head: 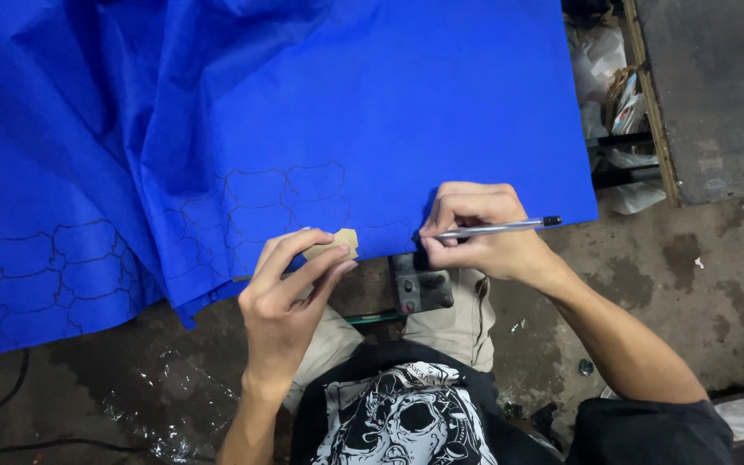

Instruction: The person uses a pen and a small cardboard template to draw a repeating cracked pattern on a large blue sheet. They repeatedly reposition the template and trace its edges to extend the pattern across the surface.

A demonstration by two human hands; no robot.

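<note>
Blue cloth lay soft and light over the table, near edge hanging. Left hand pinched a stiff tan template there; right hand pinched a pen.

A grey worktop stood at the upper right, with crumpled plastic bags beside it. The concrete floor below was stained and wet.
</note>
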